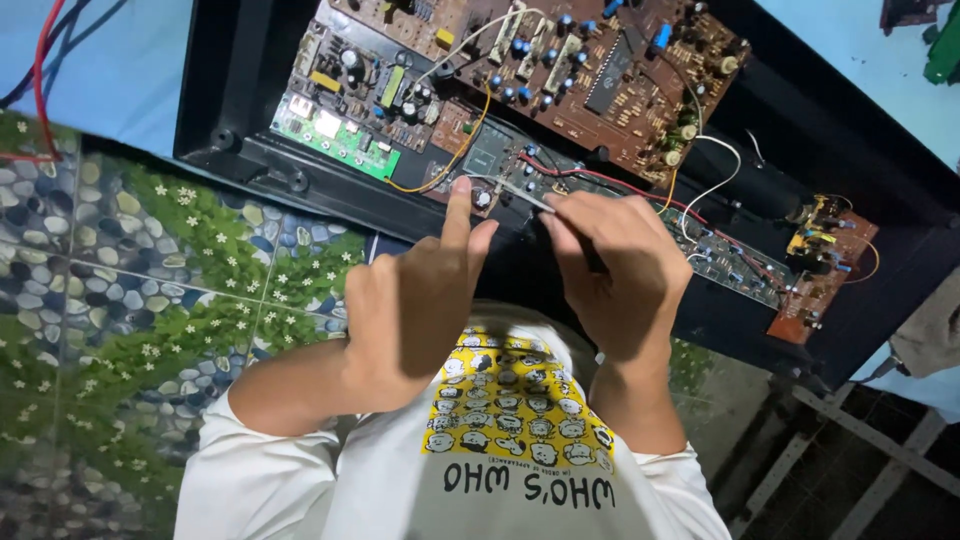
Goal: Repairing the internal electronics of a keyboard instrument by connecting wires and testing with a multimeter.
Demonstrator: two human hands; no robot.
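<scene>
- Patterned floor tiles (130, 290) with pebbles and small white flowers lie under the work, and I see an open black chassis (240, 90) resting across them.
- Inside it sit a large brown circuit board (590, 80) and a smaller green-edged board (345, 110), joined by red, yellow and white wires.
- My left hand (415, 300) is loosely curled with the index finger straight, its tip touching a narrow dark board (640, 220) at the chassis front edge.
- My right hand (620, 270) is closed around a thin metal tool (525, 196), whose tip meets that same board just beside the left fingertip.
</scene>
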